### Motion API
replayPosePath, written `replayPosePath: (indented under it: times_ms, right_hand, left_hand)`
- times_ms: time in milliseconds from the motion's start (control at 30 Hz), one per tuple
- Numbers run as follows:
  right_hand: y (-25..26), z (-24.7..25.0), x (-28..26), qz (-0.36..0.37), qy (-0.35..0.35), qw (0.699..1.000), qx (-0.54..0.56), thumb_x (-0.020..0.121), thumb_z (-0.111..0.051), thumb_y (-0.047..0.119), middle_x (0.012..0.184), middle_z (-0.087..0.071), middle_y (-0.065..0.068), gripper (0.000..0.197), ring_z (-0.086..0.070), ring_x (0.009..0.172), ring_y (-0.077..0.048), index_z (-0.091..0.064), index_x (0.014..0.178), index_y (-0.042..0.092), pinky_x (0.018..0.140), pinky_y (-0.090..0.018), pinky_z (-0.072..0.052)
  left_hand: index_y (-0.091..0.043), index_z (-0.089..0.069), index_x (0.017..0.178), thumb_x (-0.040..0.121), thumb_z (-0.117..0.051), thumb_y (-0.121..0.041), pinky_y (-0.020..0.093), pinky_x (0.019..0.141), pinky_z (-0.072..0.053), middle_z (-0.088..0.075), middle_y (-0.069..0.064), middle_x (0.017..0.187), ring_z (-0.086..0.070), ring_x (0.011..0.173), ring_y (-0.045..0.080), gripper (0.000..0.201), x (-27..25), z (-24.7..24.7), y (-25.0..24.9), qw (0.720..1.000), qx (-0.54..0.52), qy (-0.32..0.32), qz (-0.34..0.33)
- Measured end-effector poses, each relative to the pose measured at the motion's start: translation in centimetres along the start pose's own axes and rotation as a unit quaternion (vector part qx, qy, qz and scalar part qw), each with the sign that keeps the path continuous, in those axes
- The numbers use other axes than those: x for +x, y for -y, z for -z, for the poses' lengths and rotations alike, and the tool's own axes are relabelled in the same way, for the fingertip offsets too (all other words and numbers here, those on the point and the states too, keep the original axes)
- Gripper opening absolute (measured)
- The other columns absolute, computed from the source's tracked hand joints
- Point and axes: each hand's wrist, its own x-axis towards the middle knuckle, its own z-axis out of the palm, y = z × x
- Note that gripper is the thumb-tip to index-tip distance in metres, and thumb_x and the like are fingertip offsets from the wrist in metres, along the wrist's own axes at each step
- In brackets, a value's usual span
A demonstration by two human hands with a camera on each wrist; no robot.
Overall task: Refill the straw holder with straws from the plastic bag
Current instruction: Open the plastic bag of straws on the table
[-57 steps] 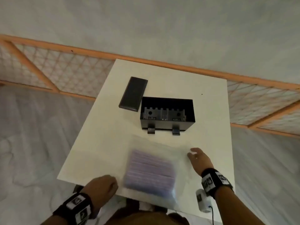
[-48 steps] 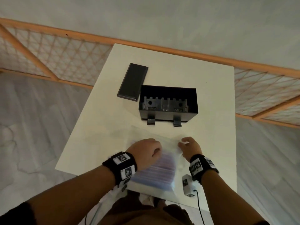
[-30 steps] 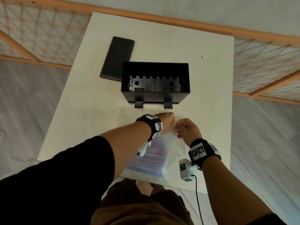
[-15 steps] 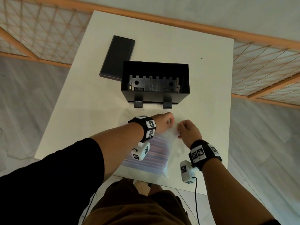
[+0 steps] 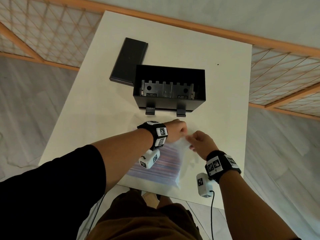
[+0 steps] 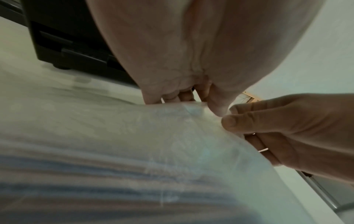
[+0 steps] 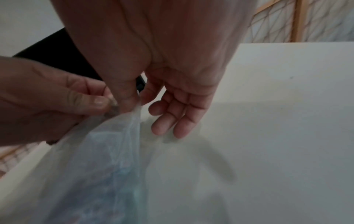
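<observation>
Left hand [image 5: 174,131] curled, thumb and fingers pinching the top edge of the thin, clear plastic bag [image 5: 174,163] holding striped purple-and-pink straws [image 5: 161,163]. Right hand [image 5: 201,142] close beside it, thumb and forefinger pinching the same bag mouth, remaining fingers [image 7: 172,118] loosely spread and hanging just above the tabletop. Knuckles of both hands nearly touching; bag mouth lifted and bunched between them, as seen from the left wrist view [image 6: 172,121], lower part of the bag lying flat.

Bag resting at the near edge of the white rectangular table [image 5: 97,110], its bottom close to that edge. Just beyond the hands, near but apart: black open-topped rectangular straw holder [image 5: 170,78], grey notched metal insert visible inside, two black clips on its near wall. Flat black rectangular lid [image 5: 129,60] lying angled at the holder's far-left corner, whether touching or only behind it unclear. Bare tabletop to the left and right of the holder and right of the hands.

Below and around: pale grey marbled floor [image 5: 31,101], orange wooden lattice frames [image 5: 52,26] beyond the table's far side. Black sleeve on the left arm, brown shorts at the bottom of the head view.
</observation>
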Motion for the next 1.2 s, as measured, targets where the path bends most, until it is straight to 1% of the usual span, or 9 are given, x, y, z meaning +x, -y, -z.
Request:
replayPosePath:
  times_ms: [67, 133, 233, 500, 600, 700, 800, 1033, 1200]
  right_hand:
    - [0.3, 0.1, -0.2, 0.004, 0.011, 0.996, 0.088, 0.091, -0.073, 0.030, 0.090, -0.071, -0.008, 0.016, -0.070, 0.079, -0.025, -0.061, 0.100, 0.025, 0.075, -0.042, -0.059]
    - [0.4, 0.2, -0.3, -0.009, 0.049, 0.983, 0.177, 0.092, -0.074, 0.024, 0.098, -0.071, -0.010, 0.027, -0.068, 0.081, -0.023, -0.064, 0.116, 0.031, 0.073, -0.036, -0.057]
    - [0.8, 0.5, -0.9, -0.016, 0.074, 0.970, 0.231, 0.095, -0.070, 0.019, 0.085, -0.069, -0.007, 0.002, -0.059, 0.072, -0.021, -0.068, 0.095, 0.021, 0.066, -0.032, -0.051]
    - [0.6, 1.5, -1.0, -0.008, 0.030, 0.981, 0.189, 0.097, -0.068, 0.026, 0.069, -0.066, -0.004, 0.022, -0.059, 0.066, -0.018, -0.064, 0.077, 0.017, 0.068, -0.034, -0.055]
    - [0.3, 2.0, -0.9, 0.014, 0.005, 0.987, 0.159, 0.097, -0.067, 0.024, 0.069, -0.067, -0.004, 0.023, -0.061, 0.067, -0.018, -0.061, 0.077, 0.014, 0.072, -0.038, -0.056]
    - [-0.7, 2.3, -1.0, 0.016, -0.023, 0.991, 0.134, 0.096, -0.068, 0.028, 0.072, -0.068, -0.007, 0.027, -0.063, 0.071, -0.023, -0.061, 0.072, 0.018, 0.078, -0.044, -0.058]
    - [-1.9, 2.4, -1.4, -0.006, -0.028, 0.992, 0.119, 0.095, -0.068, 0.032, 0.075, -0.068, -0.009, 0.026, -0.064, 0.071, -0.024, -0.061, 0.075, 0.016, 0.083, -0.051, -0.059]
    - [-2.7, 3.1, -2.6, -0.022, -0.040, 0.994, 0.099, 0.098, -0.065, 0.023, 0.073, -0.070, -0.008, 0.022, -0.070, 0.074, -0.025, -0.064, 0.082, 0.007, 0.083, -0.048, -0.059]
    - [-0.7, 3.5, -4.0, 0.033, -0.039, 0.997, 0.063, 0.097, -0.066, 0.018, 0.077, -0.071, -0.008, 0.017, -0.071, 0.081, -0.033, -0.065, 0.084, 0.007, 0.080, -0.042, -0.058]
  left_hand:
    - [-0.020, -0.061, 0.111, 0.102, -0.053, -0.024, 0.032, 0.087, -0.050, -0.049, 0.000, 0.116, -0.060, 0.097, 0.022, 0.013, -0.1, 0.1, 0.1, 1.000, -0.009, -0.004, -0.004]
    - [-0.025, -0.059, 0.104, 0.102, -0.053, -0.024, 0.032, 0.077, -0.049, -0.053, -0.004, 0.104, -0.059, 0.089, 0.020, 0.006, -0.2, 0.0, 0.1, 0.999, -0.024, -0.015, -0.020]
    - [-0.026, -0.058, 0.100, 0.100, -0.055, -0.024, 0.032, 0.071, -0.047, -0.059, -0.007, 0.091, -0.055, 0.078, 0.014, 0.003, -0.5, 0.0, -0.1, 0.997, -0.064, -0.034, -0.037]
    - [-0.022, -0.064, 0.117, 0.093, -0.069, -0.020, 0.017, 0.074, -0.045, -0.063, -0.005, 0.100, -0.058, 0.081, 0.006, 0.024, -1.1, -0.3, 0.7, 0.983, -0.151, -0.086, -0.059]
    - [-0.024, -0.064, 0.117, 0.091, -0.072, -0.024, 0.026, 0.086, -0.052, -0.064, -0.006, 0.096, -0.064, 0.089, 0.012, 0.027, -1.6, 0.0, 1.8, 0.985, -0.154, -0.070, -0.044]
    - [-0.024, -0.064, 0.121, 0.093, -0.071, -0.033, 0.038, 0.103, -0.048, -0.065, -0.010, 0.099, -0.063, 0.095, 0.013, 0.030, -2.4, 0.8, 3.7, 0.999, -0.044, 0.004, -0.020]
    - [-0.024, -0.060, 0.120, 0.097, -0.061, -0.041, 0.049, 0.123, -0.020, -0.070, -0.003, 0.108, -0.064, 0.106, 0.021, 0.028, -3.2, 2.2, 6.5, 0.969, 0.233, 0.061, -0.050]
    - [-0.020, -0.056, 0.096, 0.099, -0.043, -0.036, 0.043, 0.125, -0.012, -0.064, -0.001, 0.080, -0.058, 0.096, 0.023, 0.021, -5.1, 6.2, 8.7, 0.926, 0.369, -0.045, -0.059]
    - [-0.016, -0.061, 0.097, 0.099, -0.047, -0.036, 0.042, 0.108, -0.035, -0.068, -0.001, 0.090, -0.058, 0.096, 0.026, 0.024, -8.0, 6.9, 7.8, 0.907, 0.384, -0.143, -0.094]
